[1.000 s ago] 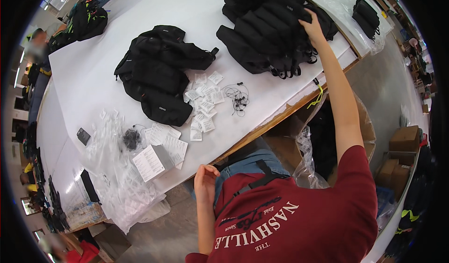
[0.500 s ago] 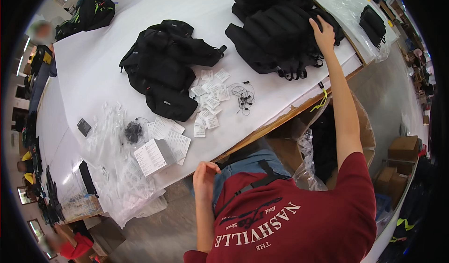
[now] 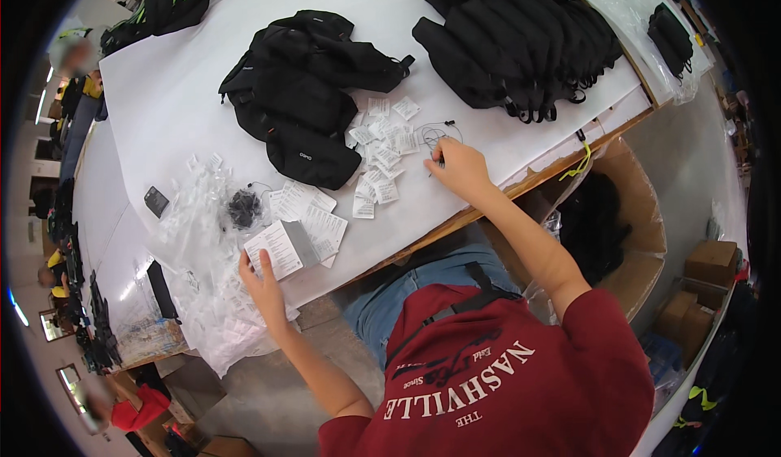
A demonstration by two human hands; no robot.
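Note:
My left hand point(image 3: 265, 288) rests at the near-left edge of a stack of white printed cards point(image 3: 275, 249), thumb and fingers apart, touching it. My right hand point(image 3: 460, 170) has its fingers curled together over the loose black cords point(image 3: 440, 130), pinching some of them; the exact amount is hidden. Small white printed labels point(image 3: 381, 146) lie scattered just left of that hand. Loose printed cards point(image 3: 327, 231) spread beside the stack. A dark bundle of cords point(image 3: 244, 208) sits behind it. Black bags point(image 3: 305, 103) are heaped beyond the labels.
A row of black bags point(image 3: 521, 50) overlaps at the table's far right. Clear plastic bags point(image 3: 199, 254) pile at the left edge. Below the table's wooden edge point(image 3: 431, 244) stands an open carton point(image 3: 643, 213) with black items. Other people are at the far left.
My right hand has left the row of black bags and come down to the cords. My left hand has moved from the table's front edge to the card stack.

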